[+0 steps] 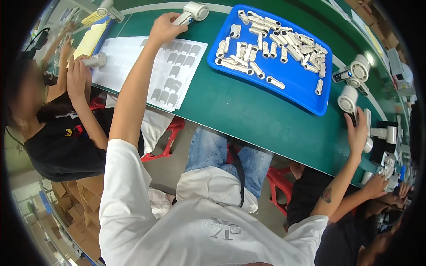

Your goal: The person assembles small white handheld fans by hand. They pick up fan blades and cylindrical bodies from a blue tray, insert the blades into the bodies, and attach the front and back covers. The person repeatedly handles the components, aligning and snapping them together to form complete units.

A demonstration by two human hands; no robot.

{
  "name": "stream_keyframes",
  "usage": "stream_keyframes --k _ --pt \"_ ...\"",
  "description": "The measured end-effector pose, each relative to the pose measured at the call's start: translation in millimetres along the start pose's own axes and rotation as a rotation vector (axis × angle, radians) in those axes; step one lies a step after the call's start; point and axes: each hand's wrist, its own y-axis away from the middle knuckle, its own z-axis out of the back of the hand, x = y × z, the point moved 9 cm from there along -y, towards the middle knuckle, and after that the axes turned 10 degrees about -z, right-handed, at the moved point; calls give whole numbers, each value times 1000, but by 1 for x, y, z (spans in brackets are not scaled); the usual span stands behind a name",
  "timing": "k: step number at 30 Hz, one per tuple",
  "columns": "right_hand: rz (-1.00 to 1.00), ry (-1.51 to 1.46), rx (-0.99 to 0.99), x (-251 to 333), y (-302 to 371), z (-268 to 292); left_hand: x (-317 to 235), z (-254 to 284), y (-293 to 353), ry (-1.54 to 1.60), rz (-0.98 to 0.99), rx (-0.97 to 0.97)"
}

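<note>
On a green bench (248, 111), the left hand (165, 27) grips a white device (191, 13); the right hand (357, 133) wraps fingers round another (348, 101). Red stools (166, 142) stand below.

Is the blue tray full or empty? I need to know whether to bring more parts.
Partly full: the blue tray holds many small white parts across its far side; the near side is bare.

Green table (248, 106). Bright blue tray (293, 82) filled with white and pale grey parts (266, 40). White sheet (133, 62) printed with rows of grey shapes. White tool (191, 13) with a small blue dot, under the left hand (165, 29). White tool (348, 101) with a dark handle at the right hand (357, 133). White hoodie (199, 221), blue patterned jeans (213, 150). Red stools (166, 142). Neighbour's black shirt (62, 146).
</note>
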Motion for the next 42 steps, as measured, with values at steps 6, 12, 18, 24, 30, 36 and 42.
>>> stream_keyframes --k 6,12,18,24,30,36,42 --pt "-175 -606 -26 -26 55 32 2 -8 -5 -1 -68 -9" --pt "-169 -666 6 -11 99 47 -11 -6 -11 -122 -171 -105" --pt "166 -535 294 125 120 11 9 -5 -8 -27 -267 -79" --pt "403 -358 458 212 128 -47 -72 22 32 459 -195 -381" --pt "562 -285 381 233 100 -53 -248 -29 169 563 -710 364" --pt "425 109 15 191 -19 -53 -247 -71 190 543 -570 430" --pt "422 293 -16 182 -38 -82 -255 -41 192 528 -608 269"
